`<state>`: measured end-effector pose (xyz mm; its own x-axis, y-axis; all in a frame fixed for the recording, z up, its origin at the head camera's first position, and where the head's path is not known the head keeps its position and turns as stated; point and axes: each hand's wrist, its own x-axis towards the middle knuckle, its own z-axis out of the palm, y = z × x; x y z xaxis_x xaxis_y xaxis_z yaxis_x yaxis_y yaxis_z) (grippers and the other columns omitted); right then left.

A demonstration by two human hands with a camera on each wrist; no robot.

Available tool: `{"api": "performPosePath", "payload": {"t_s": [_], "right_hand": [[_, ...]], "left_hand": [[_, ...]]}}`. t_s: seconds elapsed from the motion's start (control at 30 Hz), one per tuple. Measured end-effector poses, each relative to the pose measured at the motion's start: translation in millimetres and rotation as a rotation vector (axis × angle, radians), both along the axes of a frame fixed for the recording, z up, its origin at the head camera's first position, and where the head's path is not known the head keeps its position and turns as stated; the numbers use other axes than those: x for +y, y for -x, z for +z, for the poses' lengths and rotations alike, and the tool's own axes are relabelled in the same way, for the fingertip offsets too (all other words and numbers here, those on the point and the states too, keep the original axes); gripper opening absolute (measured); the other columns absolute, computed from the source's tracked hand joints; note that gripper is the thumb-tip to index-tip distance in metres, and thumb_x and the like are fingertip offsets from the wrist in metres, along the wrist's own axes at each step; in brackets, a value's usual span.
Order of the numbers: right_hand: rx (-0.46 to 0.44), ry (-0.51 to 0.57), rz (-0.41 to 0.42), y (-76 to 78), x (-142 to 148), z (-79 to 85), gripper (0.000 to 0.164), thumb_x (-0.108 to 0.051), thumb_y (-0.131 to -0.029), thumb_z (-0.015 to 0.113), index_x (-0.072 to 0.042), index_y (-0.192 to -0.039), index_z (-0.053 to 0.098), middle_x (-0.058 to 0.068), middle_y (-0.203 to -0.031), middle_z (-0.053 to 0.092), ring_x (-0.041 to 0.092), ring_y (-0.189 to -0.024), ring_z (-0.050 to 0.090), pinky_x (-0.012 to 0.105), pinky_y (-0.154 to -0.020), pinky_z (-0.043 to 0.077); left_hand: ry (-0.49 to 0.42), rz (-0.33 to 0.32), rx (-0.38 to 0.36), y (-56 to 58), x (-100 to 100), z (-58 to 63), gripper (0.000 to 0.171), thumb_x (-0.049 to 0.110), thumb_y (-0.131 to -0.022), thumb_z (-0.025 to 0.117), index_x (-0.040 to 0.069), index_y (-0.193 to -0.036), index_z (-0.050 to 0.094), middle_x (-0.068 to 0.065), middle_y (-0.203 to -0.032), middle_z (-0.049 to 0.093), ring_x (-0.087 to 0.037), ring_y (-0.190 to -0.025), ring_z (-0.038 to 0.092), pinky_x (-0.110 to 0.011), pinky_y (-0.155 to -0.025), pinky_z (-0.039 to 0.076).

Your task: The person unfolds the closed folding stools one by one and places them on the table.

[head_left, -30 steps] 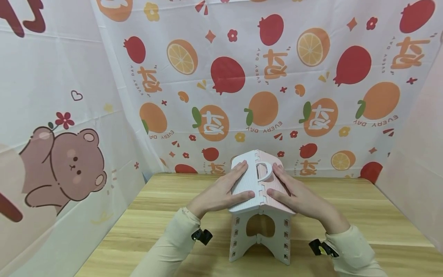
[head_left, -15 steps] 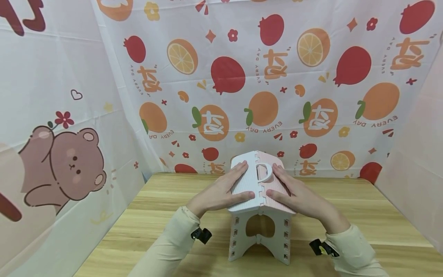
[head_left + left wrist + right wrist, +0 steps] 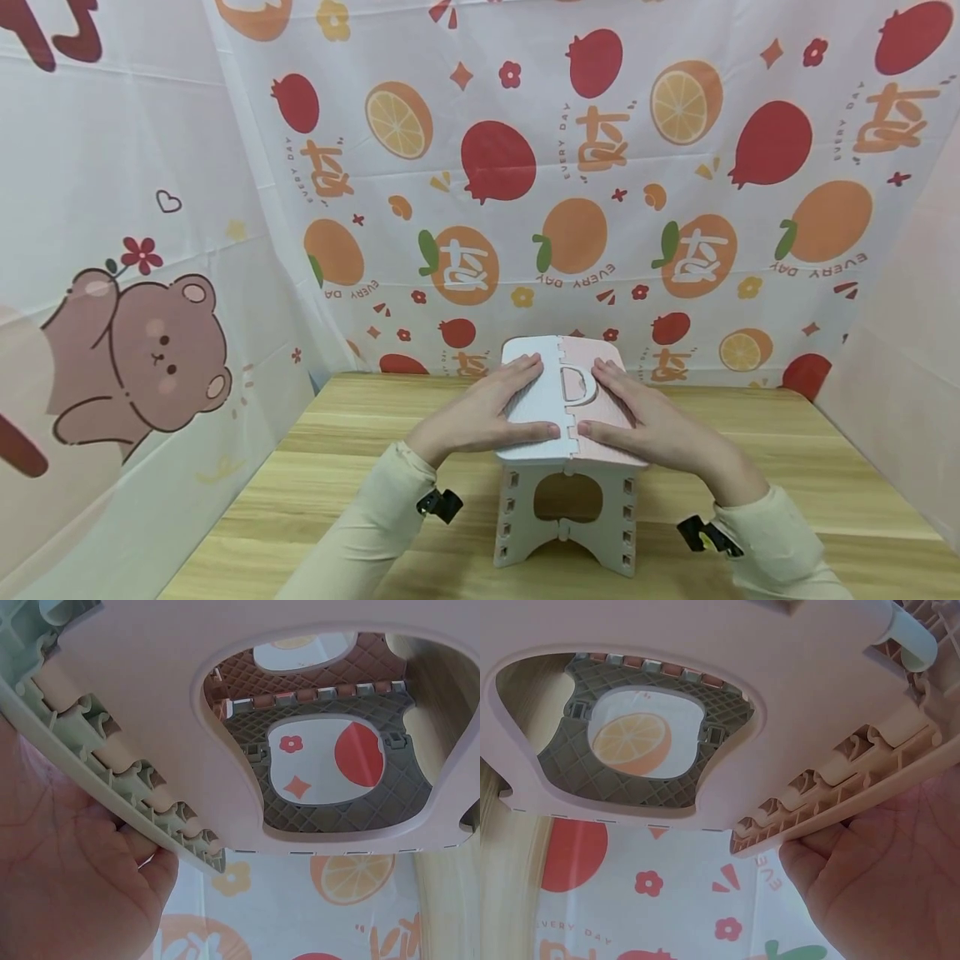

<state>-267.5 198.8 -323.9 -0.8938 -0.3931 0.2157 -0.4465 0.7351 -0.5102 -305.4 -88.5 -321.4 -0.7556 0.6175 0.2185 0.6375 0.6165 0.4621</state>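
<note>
A folding step stool (image 3: 540, 396) stands on the wooden table, its top half white and half pink, with a curved carry handle (image 3: 595, 388) at the centre hinge. My left hand (image 3: 483, 417) presses on the white half with straight, spread fingers. On the pink half rests my right hand (image 3: 663, 427), fingers likewise straight. Both thumbs lie close to the hinge line. The top is almost flat, with a slight ridge at the middle. From below, the left wrist view shows the ribbed underside (image 3: 97, 754) and the side panel (image 3: 157, 712) with its large opening.
The wooden table (image 3: 360, 467) spreads around the stool. A fruit-print cloth (image 3: 420, 50) hangs behind it, and a bear-print cloth (image 3: 112, 208) hangs at the left. A pale cloth (image 3: 907, 350) closes the right side. Each wrist carries a small black camera mount (image 3: 441, 505).
The stool's top, peaked like a roof before, has flattened and its legs have spread slightly. Both hands have moved down with it, and the handle lies lower.
</note>
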Motion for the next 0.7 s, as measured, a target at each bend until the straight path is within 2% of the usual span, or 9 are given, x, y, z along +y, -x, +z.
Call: {"api": "performPosePath", "payload": {"t_s": [0.5, 0.7], "right_hand": [[0.053, 0.001, 0.022, -4.1, 5, -6.0, 0.090, -0.058, -0.097, 0.072, -0.013, -0.168, 0.038, 0.017, -0.175, 0.033, 0.048, -0.160, 0.034, 0.073, -0.121, 0.037], [0.054, 0.013, 0.023, -5.5, 4, -6.3, 0.090, -0.058, -0.097, 0.072, -0.013, -0.168, 0.038, 0.015, -0.176, 0.032, 0.047, -0.161, 0.030, 0.074, -0.122, 0.034]], "left_hand": [[-0.014, 0.004, -0.005, -9.3, 3, -5.2, 0.100, 0.064, -0.092, 0.072, 0.014, -0.170, 0.033, -0.005, -0.180, 0.024, -0.025, -0.168, 0.022, -0.056, -0.134, 0.027], [-0.016, 0.013, -0.009, -12.0, 3, -3.9, 0.100, 0.064, -0.092, 0.072, 0.014, -0.169, 0.034, -0.004, -0.180, 0.025, -0.025, -0.168, 0.022, -0.057, -0.135, 0.026]]}}
